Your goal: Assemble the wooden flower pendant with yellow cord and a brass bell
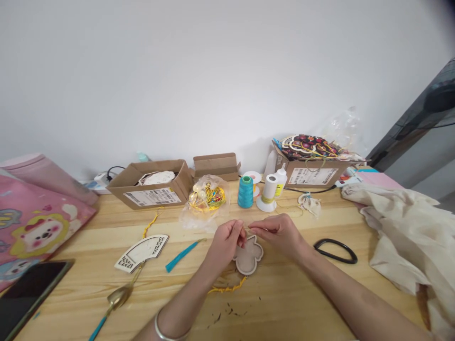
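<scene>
My left hand [229, 238] and my right hand [275, 231] are close together above the wooden table, each with fingers pinched. Between the fingertips a thin cord barely shows; it is too small to make out well. Just below them is a flower-shaped piece [248, 258] with a pale rim and beige middle, its upper left edge behind my left fingers. A twisted yellow cord [231, 288] runs from its lower end toward my left wrist. To the left lie a teal tassel [182, 256] and a fan-shaped wooden piece [142, 253].
Behind are a cardboard box [151, 184], a bag of yellow cords [208, 199], a teal thread cone [245, 192], a glue bottle [280, 180] and a fuller box [309, 173]. A black ring [335, 251] and cream cloth [408, 232] lie right; a tablet [28, 293] lies left.
</scene>
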A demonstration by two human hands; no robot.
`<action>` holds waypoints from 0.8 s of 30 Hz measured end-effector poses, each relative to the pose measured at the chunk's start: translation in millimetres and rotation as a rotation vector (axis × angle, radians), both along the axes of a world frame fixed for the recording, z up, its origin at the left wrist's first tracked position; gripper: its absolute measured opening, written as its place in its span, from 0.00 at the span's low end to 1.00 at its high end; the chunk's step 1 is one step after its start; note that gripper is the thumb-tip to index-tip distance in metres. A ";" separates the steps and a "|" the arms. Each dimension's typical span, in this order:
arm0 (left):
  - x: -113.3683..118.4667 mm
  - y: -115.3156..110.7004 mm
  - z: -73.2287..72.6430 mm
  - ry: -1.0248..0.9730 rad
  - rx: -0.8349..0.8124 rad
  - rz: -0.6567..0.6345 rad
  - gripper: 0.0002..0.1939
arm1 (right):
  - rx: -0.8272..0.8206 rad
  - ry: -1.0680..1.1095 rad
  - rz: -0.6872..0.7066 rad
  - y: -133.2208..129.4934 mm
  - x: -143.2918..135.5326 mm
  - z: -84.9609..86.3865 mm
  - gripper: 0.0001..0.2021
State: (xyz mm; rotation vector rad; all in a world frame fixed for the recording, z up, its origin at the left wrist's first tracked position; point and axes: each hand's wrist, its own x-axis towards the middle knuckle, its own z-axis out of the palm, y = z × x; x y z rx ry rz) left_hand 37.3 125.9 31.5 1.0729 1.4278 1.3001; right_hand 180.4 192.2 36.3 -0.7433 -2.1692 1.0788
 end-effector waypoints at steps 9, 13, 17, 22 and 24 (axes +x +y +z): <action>2.5 -3.9 9.5 -0.299 0.066 0.009 0.22 | -0.334 0.078 -0.156 -2.3 -3.7 5.1 0.12; -0.9 -1.8 3.6 -0.346 0.109 0.007 0.18 | -0.599 0.227 -0.136 -1.8 -4.2 9.8 0.13; 1.8 -1.7 1.6 -0.352 0.118 -0.021 0.18 | -0.778 0.232 -0.018 -5.5 -3.9 11.5 0.14; 3.9 -2.1 5.2 -0.352 0.165 0.053 0.09 | -0.762 0.172 0.072 -11.0 -4.6 13.1 0.20; 2.2 -1.0 4.6 -0.383 0.179 0.121 0.07 | -0.697 0.139 0.075 -11.9 -5.3 12.0 0.23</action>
